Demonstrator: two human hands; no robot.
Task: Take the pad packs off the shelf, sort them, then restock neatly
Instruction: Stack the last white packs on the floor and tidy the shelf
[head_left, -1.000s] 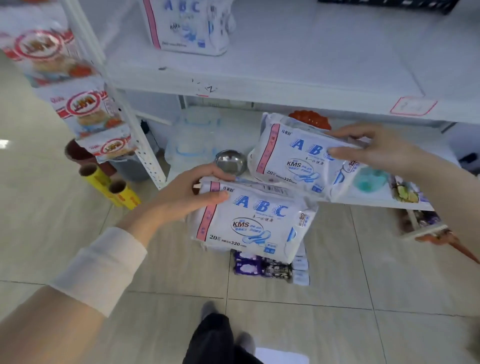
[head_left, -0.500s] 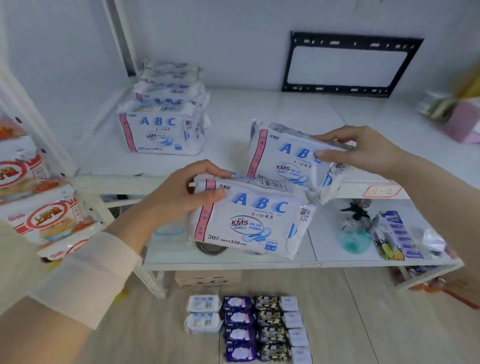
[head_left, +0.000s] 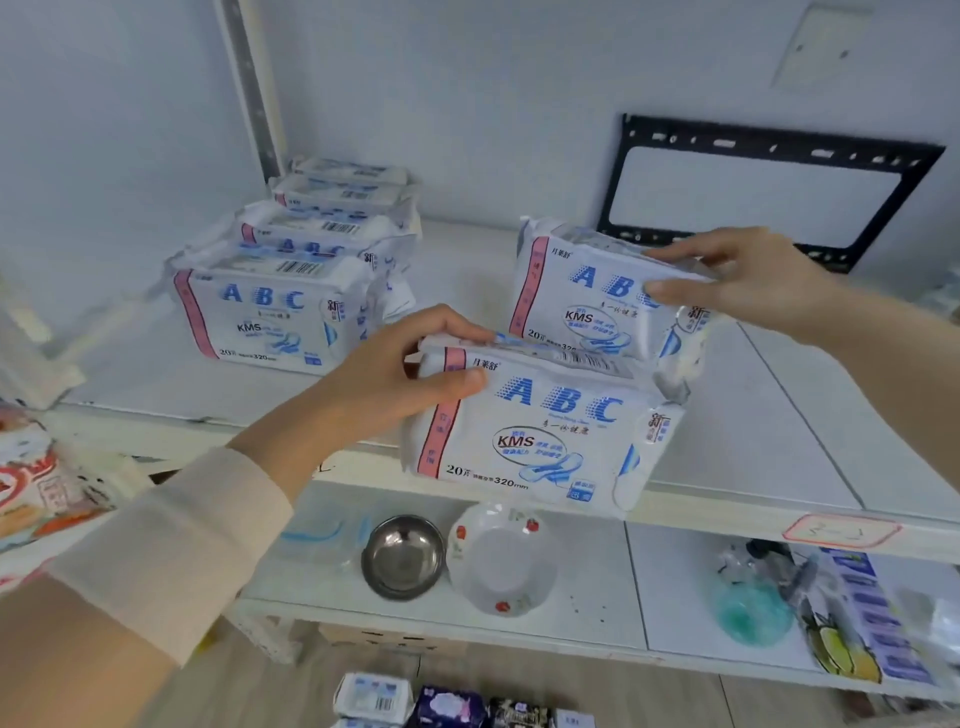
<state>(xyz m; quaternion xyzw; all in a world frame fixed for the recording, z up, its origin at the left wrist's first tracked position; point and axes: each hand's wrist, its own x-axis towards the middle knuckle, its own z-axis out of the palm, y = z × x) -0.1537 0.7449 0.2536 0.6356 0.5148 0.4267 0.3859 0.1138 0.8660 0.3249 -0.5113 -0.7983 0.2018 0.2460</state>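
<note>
Evidently restocking: left hand grips a white plastic ABC pad pack upright over the edge of the white shelf; right hand grips a second pack further in; labels forward, probably to match the stocked row.

Left hand: fingers curled over the top edge of the nearer ABC pad pack, thumb pressed flat on its front face.
Left forearm: rises from the lower left; wrist bare, the rest covered by a cream sleeve.
Right hand: fingers over the top of the farther ABC pad pack, thumb on its front.
Right forearm: bare, enters from the right edge.
Relation: hands apart, the right one higher and farther out.
</note>
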